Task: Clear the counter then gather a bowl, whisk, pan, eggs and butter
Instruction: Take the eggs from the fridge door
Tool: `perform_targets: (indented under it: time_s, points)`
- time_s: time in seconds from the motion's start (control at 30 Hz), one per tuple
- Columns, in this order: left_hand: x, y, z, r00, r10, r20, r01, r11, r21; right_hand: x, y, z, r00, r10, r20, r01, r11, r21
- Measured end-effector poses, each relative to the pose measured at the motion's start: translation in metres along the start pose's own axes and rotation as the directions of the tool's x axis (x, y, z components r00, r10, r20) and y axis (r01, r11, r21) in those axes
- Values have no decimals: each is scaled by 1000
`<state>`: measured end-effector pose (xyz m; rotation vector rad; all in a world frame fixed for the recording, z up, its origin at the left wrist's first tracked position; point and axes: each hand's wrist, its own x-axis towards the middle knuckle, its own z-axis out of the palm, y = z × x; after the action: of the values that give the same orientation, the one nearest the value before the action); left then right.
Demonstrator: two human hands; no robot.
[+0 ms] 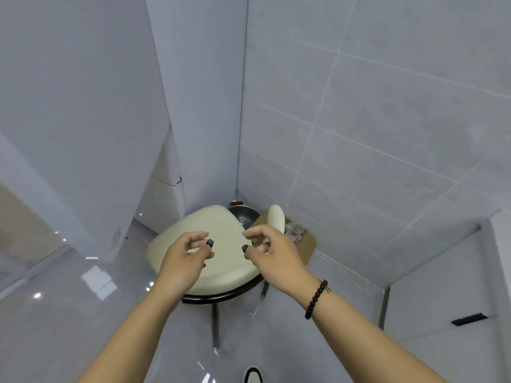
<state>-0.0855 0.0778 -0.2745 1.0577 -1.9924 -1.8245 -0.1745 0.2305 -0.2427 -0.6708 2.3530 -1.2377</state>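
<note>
A cream chair (210, 244) stands in the wall corner on the shiny floor (55, 313). Behind the chair, at 12 o'clock, a round metal pan (243, 215) with a small knob sits low; what is in it is hidden. The left hand (184, 258) and right hand (272, 252) hover over the seat, each grip loose, fingers softly curled and holding nothing. A bead bracelet (316, 298) is on the right wrist.
</note>
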Motion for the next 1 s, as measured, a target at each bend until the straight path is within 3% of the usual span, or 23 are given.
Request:
perform_targets:
  time_s: [0.27,0.47,0.87,1.0]
  points:
    - [-2,-9,-43,978,-104,-180,86,991,-106,41,-28,41,963,-152,222,166,985,-45]
    - [-1,-18,-83,928,-147,-342,100,983,-153,59,-47,77,917,-194,347,207,978,0]
    - [2,-65,-164,878,-272,-393,188,952,-240,37,-90,171,809,-201,553,247,969,-8]
    - [12,-73,-213,899,-263,-350,197,957,-214,33,-118,218,813,-235,533,271,963,10]
